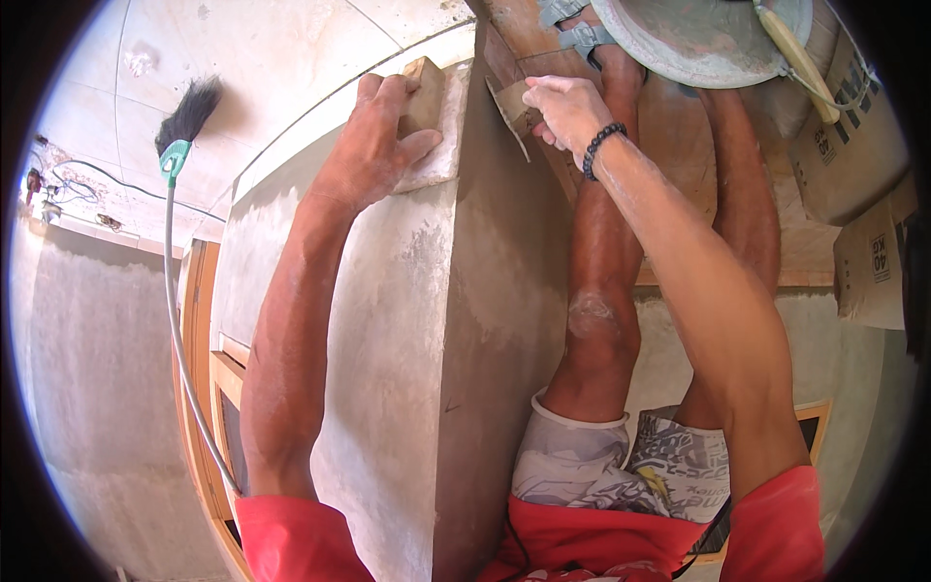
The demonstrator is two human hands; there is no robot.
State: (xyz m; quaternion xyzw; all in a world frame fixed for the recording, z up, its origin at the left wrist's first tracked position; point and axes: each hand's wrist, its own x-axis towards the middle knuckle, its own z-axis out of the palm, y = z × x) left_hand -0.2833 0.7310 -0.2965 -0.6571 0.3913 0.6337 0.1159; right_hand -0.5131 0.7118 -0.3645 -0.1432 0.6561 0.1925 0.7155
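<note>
My left hand (364, 145) is wrapped round a wooden block (424, 92), which sits on a pale, plaster-smeared board (444, 160). Together they look like a plastering float. The board lies against the wall's left face (388, 310), along the corner edge. Just right of that corner, my right hand (572, 116) pinches a flat, thin-edged scraper (510, 107). Its edge is close to the wall's right face (509, 242); whether they touch I cannot tell. Part of the scraper is hidden behind the fingers. A dark beaded bracelet circles my right wrist.
A plaster-coated bucket (693, 63) with a pale grip stands at upper right, by my feet. Brown sacks (844, 160) are stacked beside it. At left, a black-bristled broom (184, 121) with a green head leans near a dark cable (126, 175). Wooden frames (202, 339) show below.
</note>
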